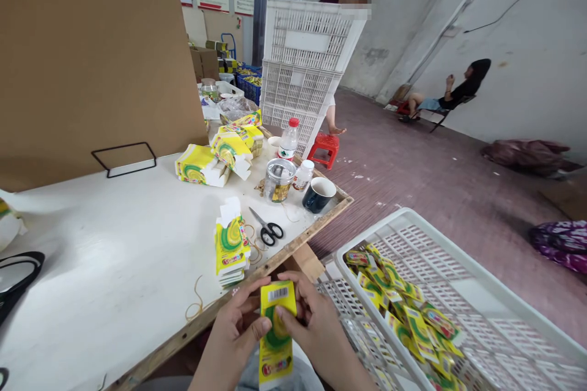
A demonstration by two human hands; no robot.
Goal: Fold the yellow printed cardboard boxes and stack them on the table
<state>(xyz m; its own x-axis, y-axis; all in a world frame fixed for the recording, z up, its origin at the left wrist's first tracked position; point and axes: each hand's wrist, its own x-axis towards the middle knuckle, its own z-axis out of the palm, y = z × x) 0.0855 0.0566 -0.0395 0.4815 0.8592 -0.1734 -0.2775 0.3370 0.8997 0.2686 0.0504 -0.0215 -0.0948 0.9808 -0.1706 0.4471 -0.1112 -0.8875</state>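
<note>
A yellow and green printed carton (277, 342) with a barcode near its top is held upright between both hands, in front of the table's edge. My left hand (241, 321) is closed on its left side, the thumb on the front face. On its right side my right hand (314, 317) grips it, that thumb pressed on the green swirl. Below the carton is a whitish container (305, 372), mostly hidden by the hands. A stack of flat cartons (230, 247) lies on the white table (137, 256), just beyond my left hand.
Black-handled scissors (271, 233), rubber bands and a dark mug (320, 195) lie near the table's edge. Bundled cartons (197, 165) sit farther back. To the right, a white plastic crate (406, 214) holds many small cartons. Two other people are beyond, one behind stacked crates (298, 79).
</note>
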